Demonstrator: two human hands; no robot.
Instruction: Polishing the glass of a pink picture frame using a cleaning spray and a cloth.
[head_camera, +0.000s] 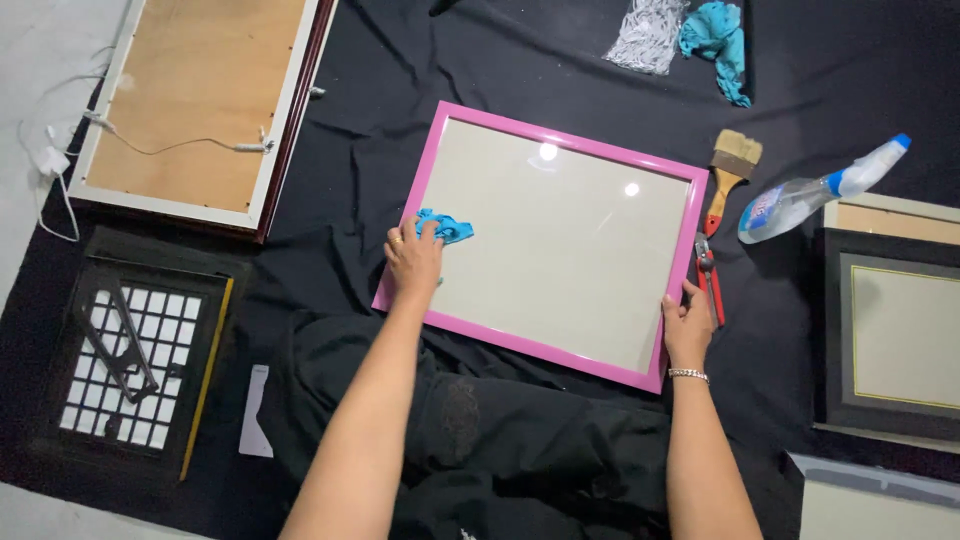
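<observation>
A pink picture frame (560, 135) with a glass front lies tilted on a black cloth (400, 80). My left hand (412, 260) presses a small blue cloth (446, 228) onto the glass near the frame's left edge. My right hand (686, 322) grips the frame's lower right corner, a bracelet on its wrist.
A wooden-backed frame (200, 100) with a hanging wire lies at the top left, a black frame with a grid (135, 365) below it. A paintbrush (730, 165), red pliers (708, 275) and a spray bottle (815, 190) lie right of the pink frame. Dark frames (890, 340) are at the right edge.
</observation>
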